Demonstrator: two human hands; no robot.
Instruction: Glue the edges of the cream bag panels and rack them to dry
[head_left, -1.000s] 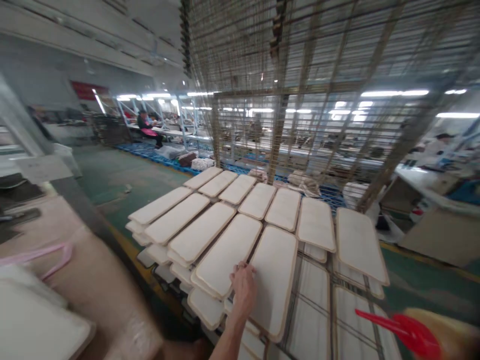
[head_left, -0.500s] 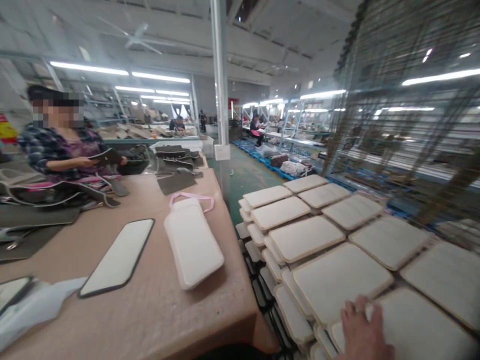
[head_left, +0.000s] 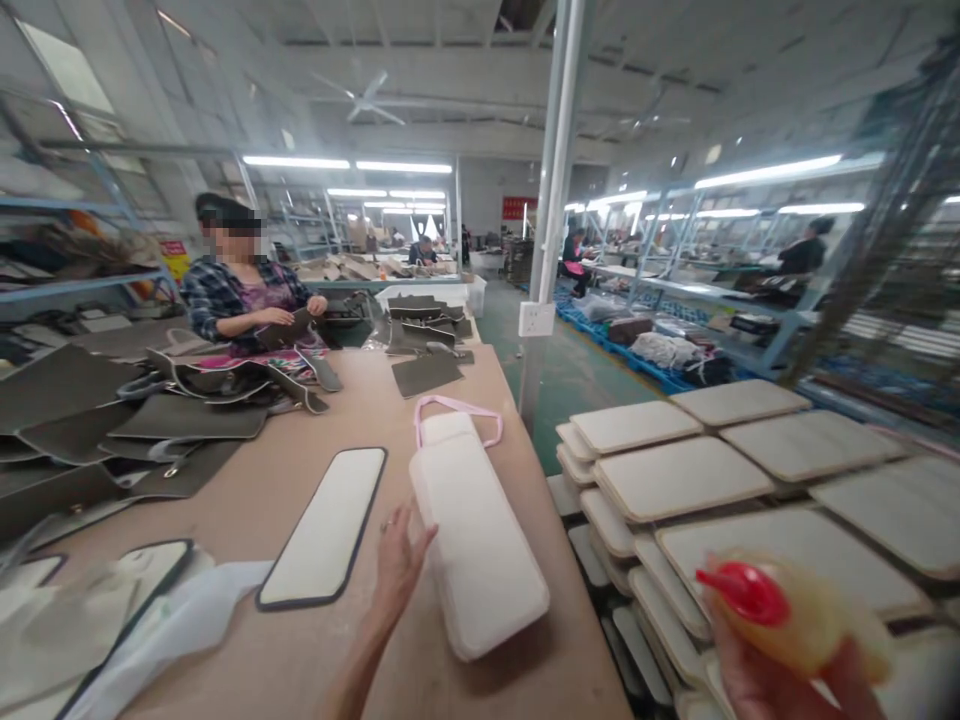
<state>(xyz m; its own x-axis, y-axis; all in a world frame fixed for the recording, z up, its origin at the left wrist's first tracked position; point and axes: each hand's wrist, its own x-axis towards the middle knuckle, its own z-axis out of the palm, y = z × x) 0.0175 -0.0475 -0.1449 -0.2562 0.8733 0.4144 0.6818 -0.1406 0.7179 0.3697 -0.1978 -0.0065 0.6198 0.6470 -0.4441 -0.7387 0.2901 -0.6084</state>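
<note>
At the lower right, my right hand (head_left: 757,670) is wrapped round a yellowish squeeze bottle (head_left: 817,615) with a red cap, its nozzle pointing left. The bottle is held above pale rounded panels (head_left: 795,545) piled in stacks. My left hand (head_left: 401,550), fingers apart and holding nothing, is over the tabletop at the left edge of a stack of white rounded panels (head_left: 487,540); whether it touches them I cannot tell. A pink strap loop (head_left: 480,408) lies at the stack's far end. Left of my hand lies a dark-edged cream panel (head_left: 326,530).
The brown-covered table (head_left: 360,400) ends just right of the white stack. A metal post (head_left: 551,200) with a socket box stands beyond it. Grey cut pieces (head_left: 195,415) heap at the left, where a co-worker (head_left: 244,285) handles a dark piece. Thin white sheeting (head_left: 180,630) lies nearer.
My view has swung left. My left hand has come into view over the table. My right hand, earlier over the pale panels with no bottle visible, now holds the bottle.
</note>
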